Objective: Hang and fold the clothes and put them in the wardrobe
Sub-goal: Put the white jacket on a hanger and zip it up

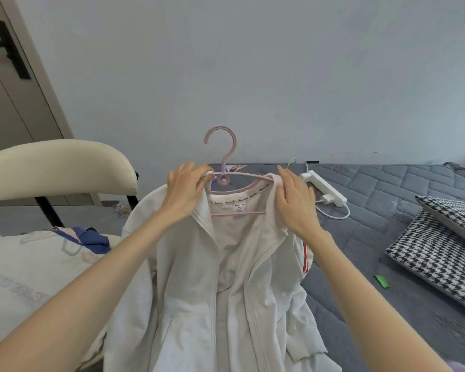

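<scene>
Pink hanger (pixel 222 157) looks matt plastic, white jacket (pixel 226 277) soft matt cloth, bed (pixel 387 189) w/ quilted grey fabric, chair back (pixel 57 165) smooth cream leatherette.

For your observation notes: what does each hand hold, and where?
Left hand grips the pink hanger by its left arm; right hand pinches the white jacket by its collar.

A grey quilted mattress (pixel 387 189) bears a white power strip (pixel 324 187) near its far edge, with a plugged-in charger (pixel 326 199) and looping cable (pixel 333 216). At the right lie two stacked houndstooth pillows (pixel 435 253) — a small green item (pixel 381 281) near them.
</scene>
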A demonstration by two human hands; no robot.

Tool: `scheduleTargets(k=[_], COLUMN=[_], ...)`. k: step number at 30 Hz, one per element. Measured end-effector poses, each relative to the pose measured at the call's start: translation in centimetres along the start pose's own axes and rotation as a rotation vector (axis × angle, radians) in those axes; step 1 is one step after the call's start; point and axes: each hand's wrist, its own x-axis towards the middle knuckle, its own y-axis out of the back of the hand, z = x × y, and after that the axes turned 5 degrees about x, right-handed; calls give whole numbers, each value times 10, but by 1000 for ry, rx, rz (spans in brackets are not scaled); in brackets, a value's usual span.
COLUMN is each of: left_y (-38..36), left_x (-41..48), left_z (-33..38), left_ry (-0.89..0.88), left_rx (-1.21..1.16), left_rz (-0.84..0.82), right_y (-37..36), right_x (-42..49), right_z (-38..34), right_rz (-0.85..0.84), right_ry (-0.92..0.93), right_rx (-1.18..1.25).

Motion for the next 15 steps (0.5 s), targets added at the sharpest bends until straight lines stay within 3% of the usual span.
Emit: scheduleTargets(k=[4,7,11,15], left_y=[-10,-19,-34,-60], left_x=[-3,-2,9,28], left_z=[-8,-14,-21,-28], left_ry=[30,22,1,56], left_rx=[-40,-36,194,141], left_rz=[-38,-43,34,-19], right_y=[-4,-14,-30,-50], right_x=[-4,-4,15,41], right_z=[7,11,17,26], right_rz=[-97,-33,51,75], right_ry=[34,28,-1,-25], right_rx=[-24,-118,-194,-281])
